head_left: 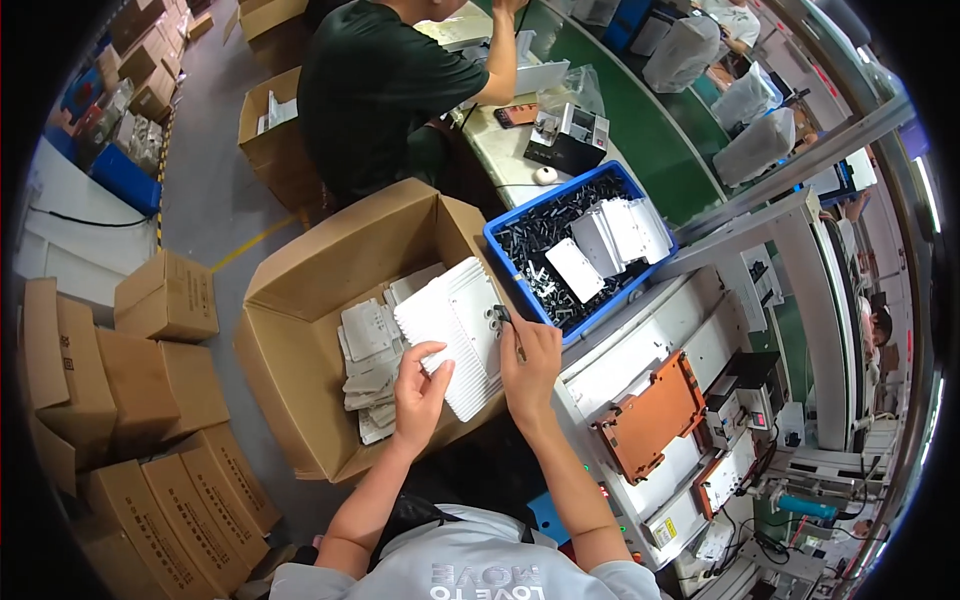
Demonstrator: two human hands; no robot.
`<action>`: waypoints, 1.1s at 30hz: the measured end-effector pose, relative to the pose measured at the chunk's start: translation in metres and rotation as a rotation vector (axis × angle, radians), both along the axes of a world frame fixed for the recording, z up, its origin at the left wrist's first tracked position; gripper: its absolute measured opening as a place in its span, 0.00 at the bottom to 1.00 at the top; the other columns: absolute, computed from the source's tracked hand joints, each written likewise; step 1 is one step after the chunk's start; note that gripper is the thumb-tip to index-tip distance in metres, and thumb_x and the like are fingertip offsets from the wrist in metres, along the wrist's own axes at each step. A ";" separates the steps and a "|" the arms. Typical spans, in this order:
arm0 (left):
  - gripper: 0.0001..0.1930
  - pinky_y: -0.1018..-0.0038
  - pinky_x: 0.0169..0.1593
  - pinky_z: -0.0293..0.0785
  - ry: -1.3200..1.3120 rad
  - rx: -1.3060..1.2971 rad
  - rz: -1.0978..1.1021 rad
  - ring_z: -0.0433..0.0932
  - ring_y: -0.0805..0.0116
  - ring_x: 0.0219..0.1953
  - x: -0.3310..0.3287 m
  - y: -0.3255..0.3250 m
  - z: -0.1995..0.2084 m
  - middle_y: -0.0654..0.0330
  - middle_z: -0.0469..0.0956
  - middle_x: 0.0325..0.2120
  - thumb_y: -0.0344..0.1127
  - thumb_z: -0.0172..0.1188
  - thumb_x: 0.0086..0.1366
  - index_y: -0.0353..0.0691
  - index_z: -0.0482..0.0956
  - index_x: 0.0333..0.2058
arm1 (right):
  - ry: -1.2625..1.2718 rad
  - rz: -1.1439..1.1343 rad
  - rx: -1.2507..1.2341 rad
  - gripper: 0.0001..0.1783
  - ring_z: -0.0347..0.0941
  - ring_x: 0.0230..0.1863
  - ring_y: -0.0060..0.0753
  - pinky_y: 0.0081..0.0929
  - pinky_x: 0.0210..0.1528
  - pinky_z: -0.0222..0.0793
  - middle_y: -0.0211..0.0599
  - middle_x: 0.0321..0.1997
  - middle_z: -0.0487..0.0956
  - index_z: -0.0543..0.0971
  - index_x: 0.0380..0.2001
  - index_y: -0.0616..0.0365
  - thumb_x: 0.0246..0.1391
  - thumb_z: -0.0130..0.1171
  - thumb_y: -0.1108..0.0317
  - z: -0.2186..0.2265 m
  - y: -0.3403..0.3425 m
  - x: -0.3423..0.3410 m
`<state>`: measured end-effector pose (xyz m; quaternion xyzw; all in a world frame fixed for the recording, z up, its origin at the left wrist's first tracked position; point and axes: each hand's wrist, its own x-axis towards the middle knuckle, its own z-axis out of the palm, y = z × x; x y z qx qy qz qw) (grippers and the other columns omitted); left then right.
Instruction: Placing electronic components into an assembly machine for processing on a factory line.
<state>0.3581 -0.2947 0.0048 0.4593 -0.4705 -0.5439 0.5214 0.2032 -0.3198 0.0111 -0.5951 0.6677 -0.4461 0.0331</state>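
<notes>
The white panel (445, 305), ribbed along its left part, is held tilted at the middle of the frame, above the right part of the open carton (285, 390). The left grip (420, 395) is narrow, its thumb and fingers closed on the panel's lower-left edge. The right grip (533, 368) is pinched at the panel's right side, and it seems to hold a small dark part (502, 313) beside some small round features; whether that part is seated in the panel or only resting against it, I cannot tell. To handle this well, the left grip should work as a steady clamp, holding firmly enough that the panel does not swing, yet lightly enough not to bend the thin ribs. The right fingertips should bring the dark part in square to the surface and press evenly, since a slanted push could scratch the plastic or make the part slip. If it slipped, it could fall among the white pieces (365, 335) in the carton, where it would be awkward to find. The blue bin (610, 304), right of centre in the upper half of the frame and full of small dark pieces (540, 235), stands close to the right grip, so short, low wrist movements would avoid knocking its rim.
</notes>
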 end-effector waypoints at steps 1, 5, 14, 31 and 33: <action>0.15 0.84 0.34 0.60 -0.039 0.012 -0.007 0.63 0.83 0.31 0.000 0.000 -0.002 0.66 0.67 0.35 0.20 0.53 0.63 0.37 0.66 0.48 | 0.025 -0.009 -0.004 0.10 0.67 0.33 0.36 0.30 0.37 0.63 0.35 0.28 0.74 0.80 0.38 0.61 0.50 0.59 0.75 -0.003 0.000 0.000; 0.16 0.84 0.35 0.62 0.086 0.024 0.037 0.64 0.82 0.32 -0.001 -0.005 -0.013 0.65 0.68 0.35 0.20 0.52 0.63 0.38 0.66 0.48 | 0.120 -0.009 0.004 0.13 0.67 0.34 0.38 0.31 0.38 0.64 0.35 0.29 0.75 0.80 0.40 0.61 0.47 0.62 0.76 -0.012 0.000 0.001; 0.18 0.80 0.44 0.65 0.074 0.126 -0.077 0.68 0.78 0.40 0.012 -0.035 -0.029 0.61 0.71 0.39 0.20 0.51 0.63 0.39 0.64 0.51 | 0.112 -0.006 0.077 0.13 0.67 0.34 0.37 0.31 0.39 0.65 0.33 0.30 0.74 0.80 0.39 0.60 0.47 0.63 0.73 -0.035 -0.024 0.005; 0.25 0.73 0.57 0.62 0.569 0.491 0.039 0.67 0.68 0.54 0.062 -0.082 -0.081 0.56 0.69 0.52 0.25 0.49 0.62 0.35 0.60 0.59 | 0.581 -0.209 0.525 0.32 0.69 0.50 0.49 0.39 0.47 0.68 0.44 0.56 0.68 0.69 0.52 0.54 0.44 0.66 0.57 -0.152 -0.098 -0.173; 0.24 0.73 0.57 0.61 0.622 0.539 0.033 0.67 0.68 0.54 0.058 -0.082 -0.075 0.57 0.69 0.52 0.26 0.49 0.62 0.35 0.61 0.58 | 0.645 -0.148 0.451 0.22 0.72 0.40 0.48 0.40 0.41 0.70 0.44 0.42 0.75 0.70 0.50 0.54 0.52 0.58 0.61 -0.150 -0.097 -0.182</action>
